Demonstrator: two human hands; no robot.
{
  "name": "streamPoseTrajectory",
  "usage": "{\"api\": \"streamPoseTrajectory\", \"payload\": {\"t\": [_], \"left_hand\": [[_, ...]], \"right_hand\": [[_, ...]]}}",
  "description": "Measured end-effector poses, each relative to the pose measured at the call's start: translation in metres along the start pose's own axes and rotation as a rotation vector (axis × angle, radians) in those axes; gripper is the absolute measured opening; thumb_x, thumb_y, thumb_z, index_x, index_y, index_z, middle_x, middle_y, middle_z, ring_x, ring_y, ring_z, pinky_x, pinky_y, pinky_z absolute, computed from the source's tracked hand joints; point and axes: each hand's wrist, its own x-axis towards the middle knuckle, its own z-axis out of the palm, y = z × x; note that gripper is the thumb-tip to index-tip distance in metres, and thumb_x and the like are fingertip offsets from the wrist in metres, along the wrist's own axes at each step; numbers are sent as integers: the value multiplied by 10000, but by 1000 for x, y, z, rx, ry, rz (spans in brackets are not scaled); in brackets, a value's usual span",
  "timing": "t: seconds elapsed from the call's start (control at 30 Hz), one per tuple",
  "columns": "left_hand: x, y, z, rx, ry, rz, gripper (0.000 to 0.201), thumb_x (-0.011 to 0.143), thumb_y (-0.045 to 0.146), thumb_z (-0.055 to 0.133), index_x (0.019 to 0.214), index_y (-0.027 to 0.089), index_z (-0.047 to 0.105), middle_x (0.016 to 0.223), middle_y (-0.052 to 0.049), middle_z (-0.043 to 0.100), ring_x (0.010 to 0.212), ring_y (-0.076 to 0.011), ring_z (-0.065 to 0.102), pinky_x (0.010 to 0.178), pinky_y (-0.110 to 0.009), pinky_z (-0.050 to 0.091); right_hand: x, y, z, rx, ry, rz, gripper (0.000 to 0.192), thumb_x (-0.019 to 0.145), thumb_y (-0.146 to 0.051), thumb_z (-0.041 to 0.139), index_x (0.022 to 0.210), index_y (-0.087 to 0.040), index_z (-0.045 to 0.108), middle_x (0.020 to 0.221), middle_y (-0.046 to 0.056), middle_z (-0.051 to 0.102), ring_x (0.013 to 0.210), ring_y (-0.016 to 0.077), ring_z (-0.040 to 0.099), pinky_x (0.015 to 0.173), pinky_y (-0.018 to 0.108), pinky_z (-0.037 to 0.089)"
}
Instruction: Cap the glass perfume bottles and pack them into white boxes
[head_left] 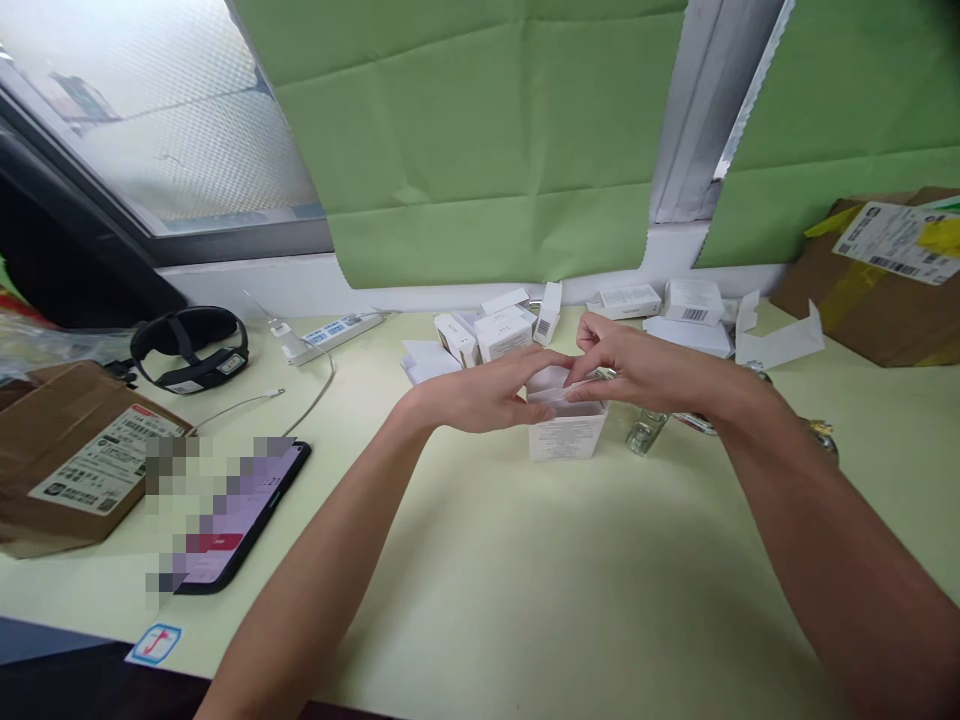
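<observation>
A small white carton (pixel 568 437) with fine print on its front stands upright on the table, its top open. My left hand (pixel 487 390) grips its left side at the rim, thumb in front and fingers reaching over the opening. From the right, my right hand (pixel 622 365) pinches with thumb and forefinger at a white flap in the carton's mouth. The carton's inside is mostly hidden by my fingers. Just right of it, a small clear glass bottle (pixel 646 432) lies on the table below my right wrist. Other shiny items are partly covered by my right forearm.
Several white cartons (pixel 504 332) and opened paper pieces (pixel 780 340) lie along the windowsill. Brown parcels stand at left (pixel 82 460) and right (pixel 885 280). A phone (pixel 244 520), a power strip (pixel 334 337) with cable and a black headset strap (pixel 191 350) occupy the left side.
</observation>
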Motion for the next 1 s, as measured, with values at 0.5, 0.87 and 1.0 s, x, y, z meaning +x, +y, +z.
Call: {"api": "streamPoseTrajectory", "payload": {"t": [0.5, 0.87, 1.0], "left_hand": [[1, -6, 3, 2, -19, 11, 375, 959, 394, 457, 1313, 272, 431, 1334, -72, 483, 1158, -229, 501, 938, -359, 430], [0, -1, 2, -2, 9, 0, 379, 944, 387, 471, 1289, 243, 409, 1339, -88, 507, 1176, -243, 528, 956, -370, 443], [1, -4, 3, -8, 46, -25, 446, 951, 406, 464, 1361, 253, 372, 1369, -86, 498, 1207, -248, 516, 976, -370, 436]], "right_hand": [[5, -1, 6, -77, 18, 40, 293, 889, -481, 556, 910, -278, 766, 918, 43, 426, 739, 177, 482, 665, 324, 388], [13, -3, 14, -95, 164, 37, 206, 870, -394, 590, 795, -229, 688, 869, 23, 458, 676, 149, 458, 598, 298, 340], [15, -1, 15, -13, 232, 18, 150, 799, -300, 674, 865, -226, 562, 847, -1, 503, 707, 148, 461, 592, 275, 345]]}}
